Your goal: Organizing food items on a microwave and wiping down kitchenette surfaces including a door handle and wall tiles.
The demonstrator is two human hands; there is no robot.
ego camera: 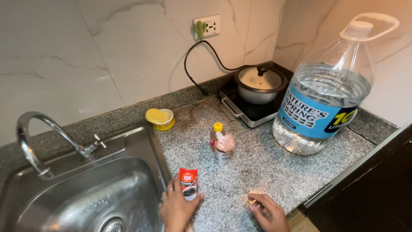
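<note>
Red sachet (pixel 189 184) stands gripped in the left hand (pixel 177 208); right hand (pixel 267 210) pinches something small; 2 bottles (pixel 221 144) stand farther off, big water jug (pixel 322 92) right.

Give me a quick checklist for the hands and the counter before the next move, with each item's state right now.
1. Left hand grips red sachet, sachet upright: ok.
2. Right hand free of the sachet, fingertips on a small item on the counter; what it is: cannot tell.
3. Sachet already torn open: cannot tell.
4. Pot covered with its lid, sitting on the cooktop: ok.
5. Large water jug capped and upright: ok.
6. Cooktop switched on: cannot tell.
</note>
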